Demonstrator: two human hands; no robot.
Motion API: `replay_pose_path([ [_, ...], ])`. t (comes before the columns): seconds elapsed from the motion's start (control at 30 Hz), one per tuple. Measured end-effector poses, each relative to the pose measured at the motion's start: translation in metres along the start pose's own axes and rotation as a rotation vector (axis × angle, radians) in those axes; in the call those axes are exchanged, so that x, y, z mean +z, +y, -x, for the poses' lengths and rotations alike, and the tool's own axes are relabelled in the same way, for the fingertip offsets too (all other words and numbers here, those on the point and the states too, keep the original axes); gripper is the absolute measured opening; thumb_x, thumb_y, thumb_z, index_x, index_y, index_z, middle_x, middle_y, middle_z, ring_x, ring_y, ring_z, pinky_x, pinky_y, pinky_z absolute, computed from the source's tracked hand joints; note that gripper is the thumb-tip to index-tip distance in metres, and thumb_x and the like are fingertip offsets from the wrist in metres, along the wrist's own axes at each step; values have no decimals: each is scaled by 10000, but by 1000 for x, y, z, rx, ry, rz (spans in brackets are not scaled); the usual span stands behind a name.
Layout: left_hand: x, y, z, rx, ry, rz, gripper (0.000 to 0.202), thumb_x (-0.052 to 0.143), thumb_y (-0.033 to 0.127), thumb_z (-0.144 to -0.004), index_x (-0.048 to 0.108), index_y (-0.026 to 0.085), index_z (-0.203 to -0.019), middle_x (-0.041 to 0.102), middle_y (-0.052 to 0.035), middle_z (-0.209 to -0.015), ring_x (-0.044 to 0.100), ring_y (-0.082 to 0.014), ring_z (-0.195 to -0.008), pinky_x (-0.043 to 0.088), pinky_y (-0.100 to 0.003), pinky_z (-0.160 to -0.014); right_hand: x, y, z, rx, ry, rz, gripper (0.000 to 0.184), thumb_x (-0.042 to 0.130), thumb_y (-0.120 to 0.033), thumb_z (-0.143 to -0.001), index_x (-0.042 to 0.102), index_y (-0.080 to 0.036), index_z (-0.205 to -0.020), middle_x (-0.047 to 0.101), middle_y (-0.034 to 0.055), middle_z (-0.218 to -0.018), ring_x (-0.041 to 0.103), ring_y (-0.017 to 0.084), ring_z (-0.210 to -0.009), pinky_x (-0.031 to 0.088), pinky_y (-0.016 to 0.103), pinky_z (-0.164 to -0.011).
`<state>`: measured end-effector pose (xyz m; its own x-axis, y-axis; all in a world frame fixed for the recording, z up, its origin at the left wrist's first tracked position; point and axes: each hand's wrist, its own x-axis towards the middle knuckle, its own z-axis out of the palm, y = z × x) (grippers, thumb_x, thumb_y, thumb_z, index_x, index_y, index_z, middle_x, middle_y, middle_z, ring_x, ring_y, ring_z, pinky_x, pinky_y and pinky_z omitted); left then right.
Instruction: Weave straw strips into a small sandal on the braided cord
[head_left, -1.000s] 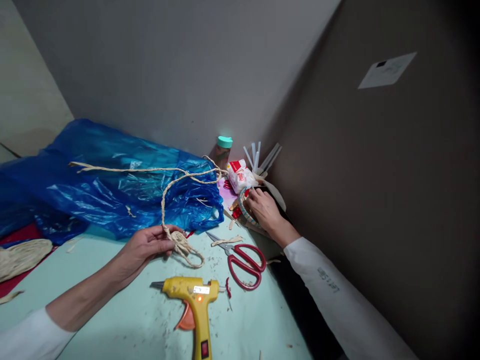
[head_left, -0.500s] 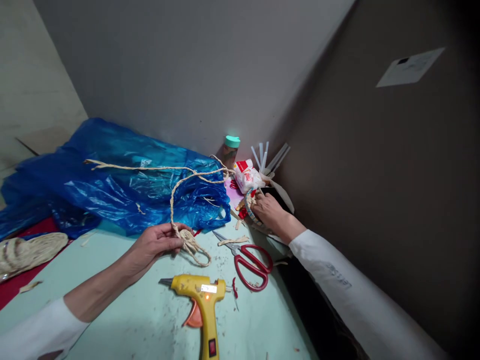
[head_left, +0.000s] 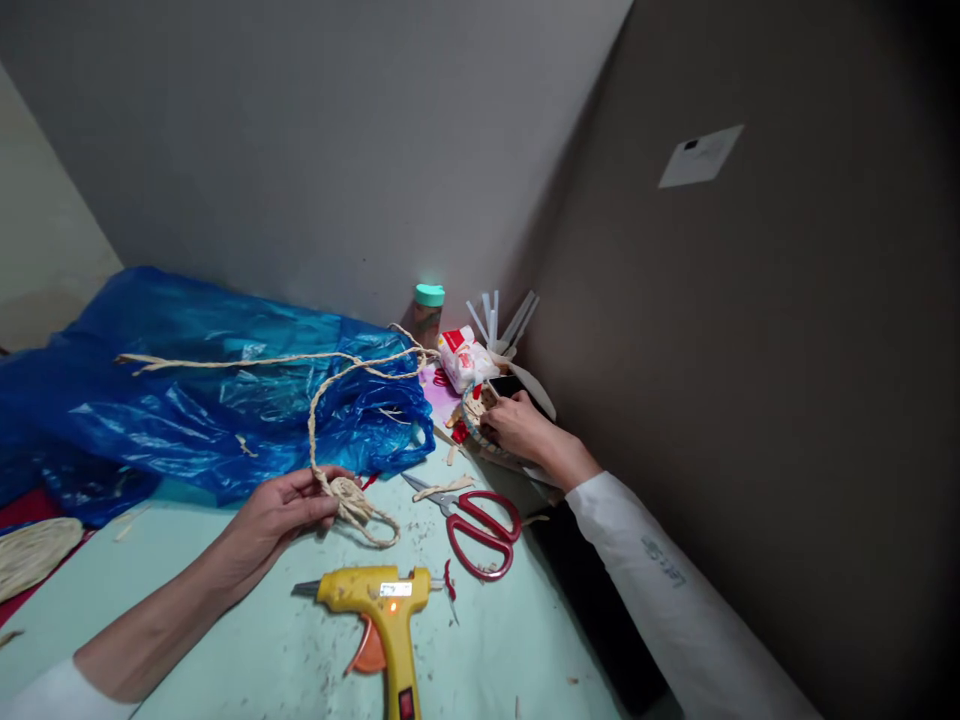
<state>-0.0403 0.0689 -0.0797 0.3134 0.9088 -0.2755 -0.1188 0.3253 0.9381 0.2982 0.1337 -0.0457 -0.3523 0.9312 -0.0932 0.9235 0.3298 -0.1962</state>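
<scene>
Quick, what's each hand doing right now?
Left hand: closed, holding the coiled braided cord.
Right hand: in the round container; fingertips hidden, so open or closed can't be told.

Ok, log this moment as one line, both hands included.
left hand: holding coiled braided cord | right hand: at round basket | table: yellow glue gun, red-handled scissors | behind: blue plastic bag

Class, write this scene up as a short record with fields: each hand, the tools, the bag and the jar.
Left hand: pinches coiled braided cord
Right hand: reaches into round container
Glue gun: yellow, light lit, on table
Scissors: red-handled, beyond glue gun
Bag: blue plastic, cord across it
Jar: teal-lidded, near wall
</scene>
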Motion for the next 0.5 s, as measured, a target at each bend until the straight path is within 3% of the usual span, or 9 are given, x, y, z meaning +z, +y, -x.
replay_pose_path([
  [0.13, -1, -1, -1, 7, 26, -4, 404, 845, 277, -623, 740, 151, -991, 750, -103, -966, 647, -177, -776, 476, -209, -611, -3, -7, 8, 20, 24, 242, 339, 588, -330, -930, 570, -156, -1220, 597, 97, -1219, 619, 226, -1034, 533, 436, -864],
  [0.33, -1, -3, -3, 9, 60, 37, 429, 869, 260, -590, 741, 153, -986, 742, -86, -889, 608, -130, -674, 474, -193, -596, -15, -16, 10, 33, 120, 399, 333, 586, -329, -932, 572, -158, -1217, 599, 95, -1217, 621, 223, -1030, 534, 434, -863],
  [0.5, 0, -4, -3, 10, 54, 38, 427, 867, 273, -587, 746, 156, -979, 741, -87, -881, 632, -161, -720, 474, -210, -609, -28, -7, -1, 211, 299, 506, 322, 576, -328, -938, 573, -170, -1218, 592, 96, -1234, 615, 221, -1040, 530, 433, -873],
])
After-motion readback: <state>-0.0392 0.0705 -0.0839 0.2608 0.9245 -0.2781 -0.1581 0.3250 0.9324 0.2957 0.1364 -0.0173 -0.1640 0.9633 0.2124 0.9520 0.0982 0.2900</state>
